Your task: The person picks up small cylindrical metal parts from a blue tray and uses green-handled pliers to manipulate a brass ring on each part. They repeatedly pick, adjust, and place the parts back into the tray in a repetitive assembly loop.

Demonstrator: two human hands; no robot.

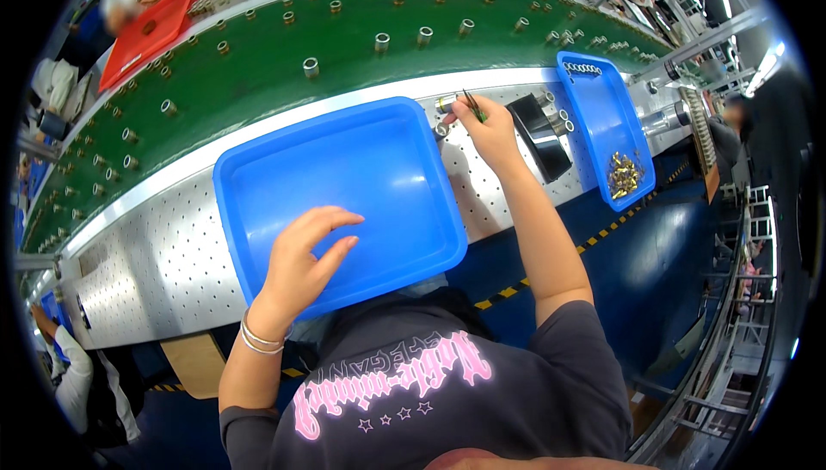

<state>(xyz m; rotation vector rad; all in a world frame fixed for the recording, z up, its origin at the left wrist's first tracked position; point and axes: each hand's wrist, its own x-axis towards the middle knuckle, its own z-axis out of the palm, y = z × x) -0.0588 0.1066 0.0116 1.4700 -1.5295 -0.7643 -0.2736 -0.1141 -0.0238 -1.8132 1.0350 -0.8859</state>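
Note:
My left hand (305, 255) hovers above the large blue tray (340, 113), thumb and fingers apart and nothing between them. Beyond the tray's right edge, my right hand (492, 135) is closed on a pair of dark tweezers (471, 104) with a green part near the fingers. A short metal sleeve (446, 104) lies at that hand's fingertips; whether they grip it or only touch it, I cannot tell. Just below it, another small metal ring (441, 129) stands beside the tray's rim. The large tray's inside shows bare blue plastic.
A green conveyor belt (258, 61) carrying many metal sleeves runs along the far side. Right of my right hand stand a black bin (544, 143) and a narrow blue tray (602, 117) with rings and brass pieces (624, 175). Across the belt, a person works near a red tray (148, 38).

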